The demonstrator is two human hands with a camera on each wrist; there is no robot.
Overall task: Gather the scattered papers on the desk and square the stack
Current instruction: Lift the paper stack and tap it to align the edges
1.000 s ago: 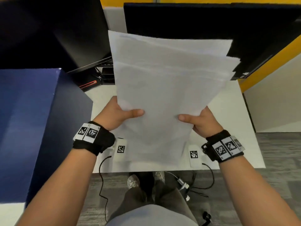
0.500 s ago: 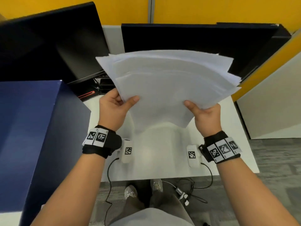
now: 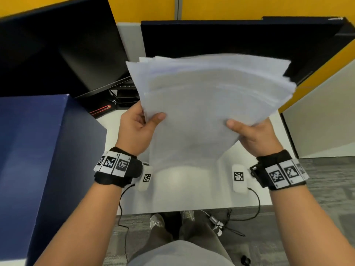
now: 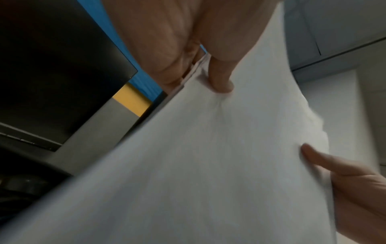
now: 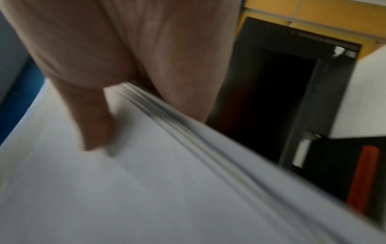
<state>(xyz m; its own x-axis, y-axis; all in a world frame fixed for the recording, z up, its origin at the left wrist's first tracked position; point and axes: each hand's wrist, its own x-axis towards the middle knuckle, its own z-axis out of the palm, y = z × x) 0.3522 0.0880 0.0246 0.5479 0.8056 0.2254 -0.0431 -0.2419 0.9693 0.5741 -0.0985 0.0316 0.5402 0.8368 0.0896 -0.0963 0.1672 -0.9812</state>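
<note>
A stack of white papers point(image 3: 207, 104) is held in the air above the white desk point(image 3: 188, 192), tilted with its far edges fanned and uneven. My left hand point(image 3: 138, 125) grips the stack's left edge, thumb on top and fingers underneath. My right hand point(image 3: 251, 133) grips the right edge the same way. In the left wrist view the left thumb presses the papers point(image 4: 208, 148), and the right hand's thumb shows at the lower right. The right wrist view shows the papers point(image 5: 146, 189) with their layered edges blurred under my right thumb.
Two dark monitors point(image 3: 230, 39) stand at the back of the desk against a yellow partition. A dark blue box point(image 3: 38, 150) takes up the left side. A grey panel point(image 3: 322, 120) stands on the right. Cables and feet show on the carpet under the desk's front edge.
The stack has tipped from nearly upright to leaning flatter and away from me. Both hands have shifted forward along its side edges, and the sheets look more fanned at the far end.
</note>
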